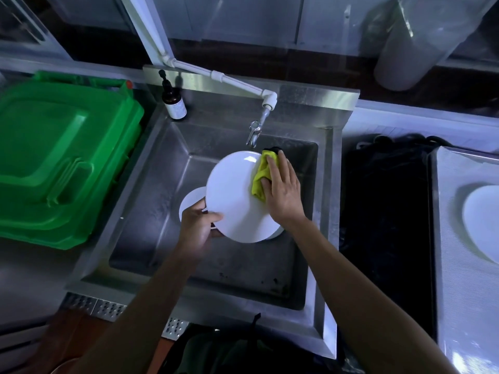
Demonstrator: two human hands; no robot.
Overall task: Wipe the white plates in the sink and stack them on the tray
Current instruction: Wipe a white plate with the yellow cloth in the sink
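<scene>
Over the steel sink (151, 182), the left hand (195, 225) grips the lower-left rim of a round, glossy white plate (232, 195), tilted above the basin, while the right hand (282, 190) presses a crumpled yellow cloth (260, 175) against its right edge. Another white plate (190, 202) lies beneath, partly hidden, with bare basin floor nearer the front wall. To the right, well apart, a pale textured tray (453, 265) holds one more plate (483, 220); a green plastic bin (62, 157) sits left.
</scene>
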